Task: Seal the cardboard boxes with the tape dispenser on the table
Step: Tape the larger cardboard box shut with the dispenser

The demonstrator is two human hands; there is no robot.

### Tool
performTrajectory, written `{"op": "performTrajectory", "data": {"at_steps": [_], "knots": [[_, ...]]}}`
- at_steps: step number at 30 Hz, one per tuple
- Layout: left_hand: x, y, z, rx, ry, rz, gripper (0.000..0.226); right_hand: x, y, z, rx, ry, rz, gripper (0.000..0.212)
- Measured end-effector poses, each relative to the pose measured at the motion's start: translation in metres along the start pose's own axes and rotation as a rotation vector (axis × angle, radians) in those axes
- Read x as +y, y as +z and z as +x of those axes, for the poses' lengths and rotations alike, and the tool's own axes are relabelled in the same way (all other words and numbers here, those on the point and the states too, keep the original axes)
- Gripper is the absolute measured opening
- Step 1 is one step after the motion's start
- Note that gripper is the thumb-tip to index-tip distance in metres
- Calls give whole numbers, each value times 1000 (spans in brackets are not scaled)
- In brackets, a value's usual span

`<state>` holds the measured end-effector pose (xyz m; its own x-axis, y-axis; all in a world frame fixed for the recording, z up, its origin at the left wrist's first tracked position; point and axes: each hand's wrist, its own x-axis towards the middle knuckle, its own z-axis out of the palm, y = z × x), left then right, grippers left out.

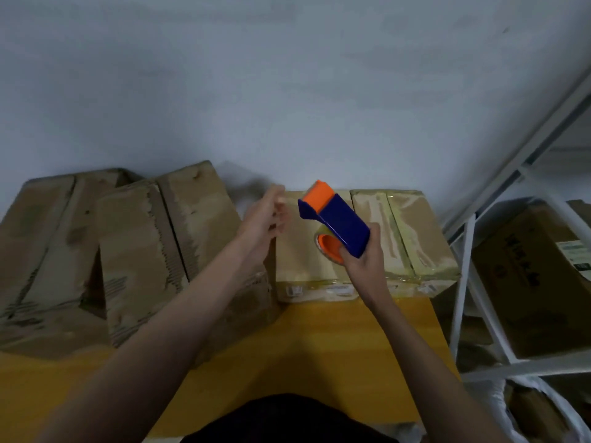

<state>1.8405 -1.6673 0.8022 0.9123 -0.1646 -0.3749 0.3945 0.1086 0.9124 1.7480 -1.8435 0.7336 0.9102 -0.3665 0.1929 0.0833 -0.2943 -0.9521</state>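
Blue and orange plastic tape dispenser [334,219] being gripped by the right hand [364,262]
The left hand [263,223] is being held relaxed, ungrasping, over the taped brown cardboard box [415,238]

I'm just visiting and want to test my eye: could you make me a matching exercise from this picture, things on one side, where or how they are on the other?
Things:
1. blue and orange plastic tape dispenser
2. left hand
3. taped cardboard box
4. white metal shelf rack

States:
A. open, holding nothing
B. beside the table, on the right
C. gripped by the right hand
D. lying on the yellow table

Pairs: 1-C, 2-A, 3-D, 4-B
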Motion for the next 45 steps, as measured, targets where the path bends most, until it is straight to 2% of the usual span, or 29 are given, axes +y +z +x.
{"op": "performTrajectory", "data": {"at_steps": [2,5,9,15,18,22,26,30,34,39,40,43,45], "knots": [[22,-20,-4,7,4,-9,25,-22,15,1,-3,-48,19,57],[47,-52,-2,47,7,-25,5,-43,38,0,-15,-95,24,56],[74,-96,-2,8,48,55,13,-59,64,-2,-63,-153,-52,50],[89,-157,5,0,73,164,2,-91,98,-11,-88,-163,-109,51],[94,-179,13,-48,67,201,10,-101,114,-16,-82,-152,-121,55],[99,-193,24,-14,66,257,23,-115,134,-21,-88,-131,-143,58],[113,-234,44,52,107,215,10,-120,145,-24,-55,-133,-191,58],[130,-269,65,74,82,270,28,-124,168,-23,-26,-110,-204,57],[138,-287,85,-50,-16,306,48,-128,191,-23,-28,-59,-227,55],[142,-306,112,-188,-120,413,87,-127,213,-22,-68,54,-262,50],[143,-309,117,-211,-113,431,82,-128,216,-21,-76,73,-269,49],[147,-315,135,-243,-82,477,43,-129,228,-21,-90,106,-318,51],[145,-319,149,-194,-40,446,36,-130,236,-20,-97,90,-341,52]]}}
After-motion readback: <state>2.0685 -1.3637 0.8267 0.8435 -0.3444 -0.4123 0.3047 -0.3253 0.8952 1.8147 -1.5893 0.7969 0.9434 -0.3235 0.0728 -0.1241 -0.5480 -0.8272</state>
